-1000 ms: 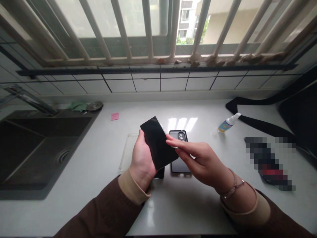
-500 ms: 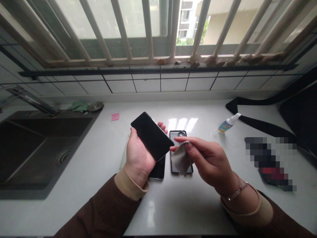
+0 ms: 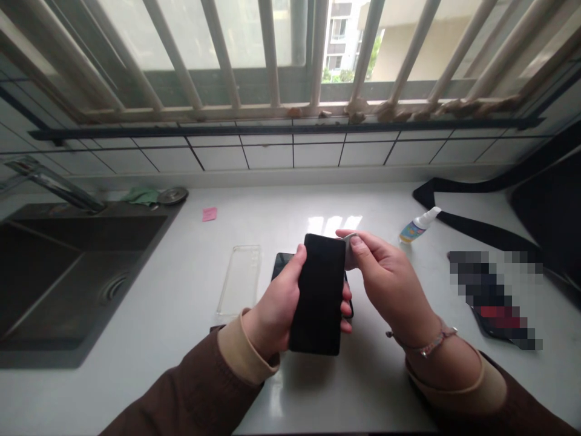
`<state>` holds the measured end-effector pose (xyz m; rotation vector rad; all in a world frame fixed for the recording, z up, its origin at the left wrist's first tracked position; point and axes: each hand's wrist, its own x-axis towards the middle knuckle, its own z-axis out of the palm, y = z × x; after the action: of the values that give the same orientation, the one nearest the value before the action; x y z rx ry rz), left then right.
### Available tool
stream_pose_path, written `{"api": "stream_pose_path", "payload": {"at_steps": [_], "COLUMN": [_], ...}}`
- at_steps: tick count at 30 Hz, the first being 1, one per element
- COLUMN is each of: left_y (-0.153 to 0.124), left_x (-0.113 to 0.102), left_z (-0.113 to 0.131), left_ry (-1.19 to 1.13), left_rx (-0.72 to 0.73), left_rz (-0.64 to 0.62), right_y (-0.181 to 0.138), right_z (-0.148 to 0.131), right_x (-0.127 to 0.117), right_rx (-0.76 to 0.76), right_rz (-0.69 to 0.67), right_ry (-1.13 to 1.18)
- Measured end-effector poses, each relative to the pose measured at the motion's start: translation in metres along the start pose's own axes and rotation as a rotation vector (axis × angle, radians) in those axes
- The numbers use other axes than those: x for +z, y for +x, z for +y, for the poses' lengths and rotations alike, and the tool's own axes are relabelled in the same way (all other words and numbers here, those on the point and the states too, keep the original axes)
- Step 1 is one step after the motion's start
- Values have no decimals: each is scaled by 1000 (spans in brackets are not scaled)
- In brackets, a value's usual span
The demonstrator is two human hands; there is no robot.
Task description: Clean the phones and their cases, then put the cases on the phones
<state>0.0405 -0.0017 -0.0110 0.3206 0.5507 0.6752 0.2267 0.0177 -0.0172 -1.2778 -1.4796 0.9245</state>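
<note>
My left hand (image 3: 276, 306) grips a black smartphone (image 3: 318, 297) upright, thumb along its left edge and fingertips round its right edge. The dark screen faces me. My right hand (image 3: 385, 269) pinches a small grey cloth (image 3: 349, 254) beside the phone's upper right edge; the hand hides most of the cloth. Behind the held phone, another dark phone (image 3: 282, 261) lies on the counter, mostly covered. A black-edged phone case (image 3: 350, 307) peeks out at the right, nearly all hidden. Left of them lies a clear phone case (image 3: 239, 281).
A small spray bottle (image 3: 418, 226) stands at the right, near a black strap (image 3: 481, 227) and a blurred-out dark item (image 3: 494, 297). A pink sticky note (image 3: 209, 214) lies at the left by the sink (image 3: 86, 354). A barred window (image 3: 272, 54) is behind the counter.
My left hand has turned the phone from slanted to upright and brought it lower and right, uncovering the clear case. My right hand has raised the cloth to the phone's edge.
</note>
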Motion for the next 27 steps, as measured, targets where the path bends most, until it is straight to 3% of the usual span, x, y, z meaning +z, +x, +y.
{"api": "stream_pose_path", "payload": {"at_steps": [3, 8, 14, 16, 20, 27], "left_y": [2, 3, 0, 0, 2, 4], "left_x": [-5, -9, -7, -7, -9, -8], "left_z": [-6, -15, -19, -19, -20, -17], "left_ry": [23, 96, 133, 141, 158, 73], "left_rx": [-97, -181, -246, -255, -186, -115], "left_rz": [-55, -12, -31, -28, 26, -8], "right_y": [-2, -7, -1, 0, -4, -2], "right_z": [-3, -9, -3, -1, -2, -4], "right_x": [0, 3, -3, -3, 2, 0], "right_rx": [-53, -146, -170, -185, -264, -189], "right_rz": [2, -71, 170, 130, -126, -86], "right_ry": [-53, -185, -291, -305, -264, -376]}}
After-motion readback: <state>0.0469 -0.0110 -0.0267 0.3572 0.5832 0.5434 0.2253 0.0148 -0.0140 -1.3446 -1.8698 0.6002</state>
